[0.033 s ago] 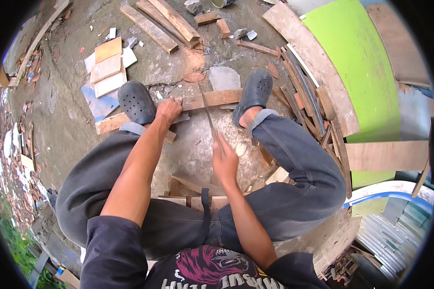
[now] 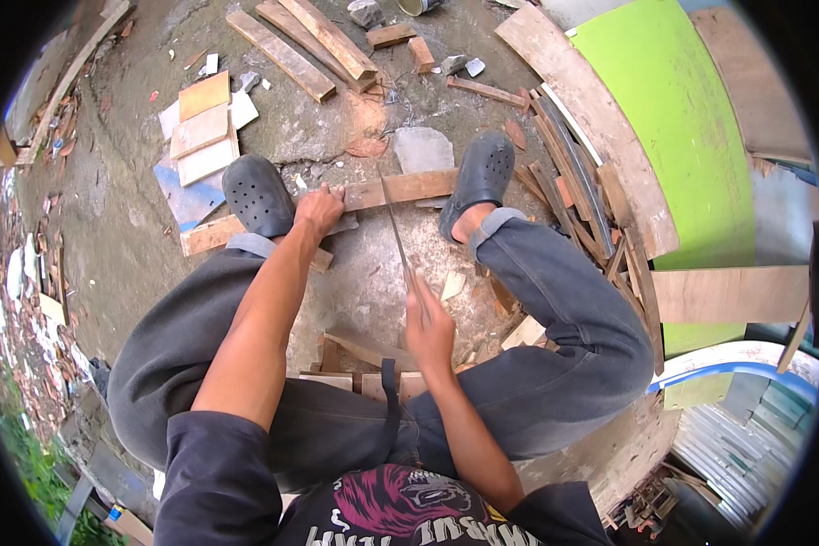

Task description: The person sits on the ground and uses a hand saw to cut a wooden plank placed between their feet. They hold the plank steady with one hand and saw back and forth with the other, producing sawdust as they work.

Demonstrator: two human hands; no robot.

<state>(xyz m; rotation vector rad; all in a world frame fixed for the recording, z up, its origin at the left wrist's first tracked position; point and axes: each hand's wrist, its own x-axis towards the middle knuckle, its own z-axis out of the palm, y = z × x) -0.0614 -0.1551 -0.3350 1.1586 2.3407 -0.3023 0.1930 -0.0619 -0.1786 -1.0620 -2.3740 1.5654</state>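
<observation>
A long wooden plank (image 2: 399, 188) lies crosswise on the ground between my feet, its left end under my left clog (image 2: 257, 195) and its right end against my right clog (image 2: 484, 173). My left hand (image 2: 319, 209) grips the plank just right of the left clog, fingers over its far edge. In my right hand (image 2: 429, 328) is a handsaw (image 2: 396, 226), seen nearly edge-on as a thin blade. The fist is closed around its handle, which is mostly hidden. The blade crosses the plank to the right of my left hand, its tip reaching beyond the far edge.
Long boards (image 2: 287, 56) and short wood blocks (image 2: 419, 55) lie ahead. Square panels (image 2: 200, 127) are piled beyond my left foot. Wood strips (image 2: 569, 164) and a green sheet (image 2: 660, 109) stand along the right. A flat stone (image 2: 423, 148) sits behind the plank.
My right hand has drawn the handsaw toward me and slightly right, so less blade reaches past the plank. My left hand and the plank stay in place.
</observation>
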